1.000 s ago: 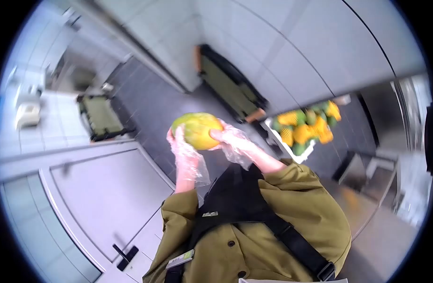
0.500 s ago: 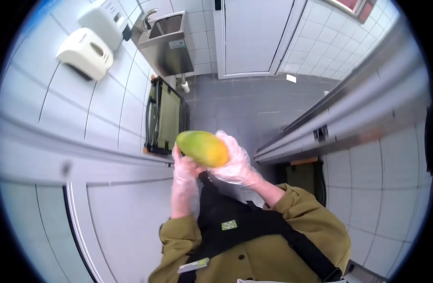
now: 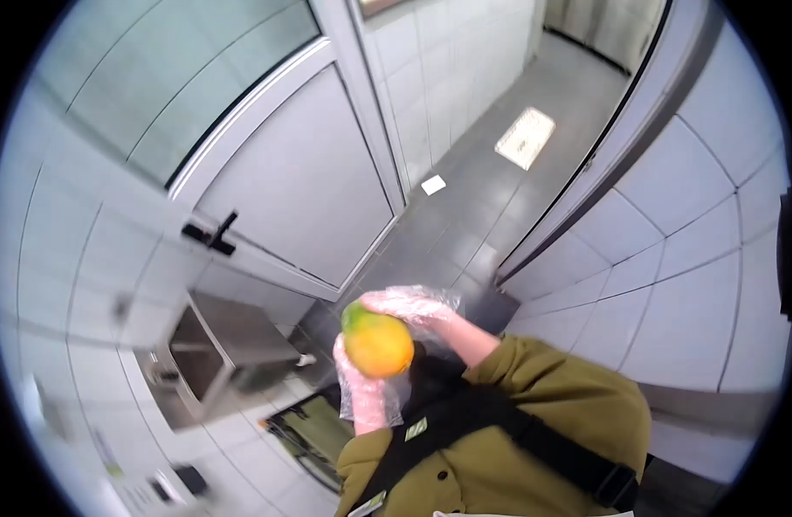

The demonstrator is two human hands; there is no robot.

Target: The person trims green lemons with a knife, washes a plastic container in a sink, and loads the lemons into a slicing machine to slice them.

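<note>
A papaya (image 3: 379, 343), green at one end and yellow-orange at the other, is held between both hands in front of my chest. My left hand (image 3: 358, 381), in a clear plastic glove, is closed round its lower left side. Across its top lies my right hand (image 3: 411, 303), gloved the same way, with the fingers curved over the green part. The papaya covers part of the left fingers.
A white door (image 3: 301, 172) with a black handle (image 3: 211, 233) stands ahead. At the left are a steel sink (image 3: 241, 323) and a folded green cot (image 3: 314, 431). A mat (image 3: 525, 138) and a white card (image 3: 433, 184) lie on the grey floor (image 3: 465, 215). Tiled wall (image 3: 672, 233) rises on the right.
My view has swung to the right, so the sink and cot now sit lower left. The papaya has turned from lying sideways to showing its orange end, and the right hand has shifted to its top.
</note>
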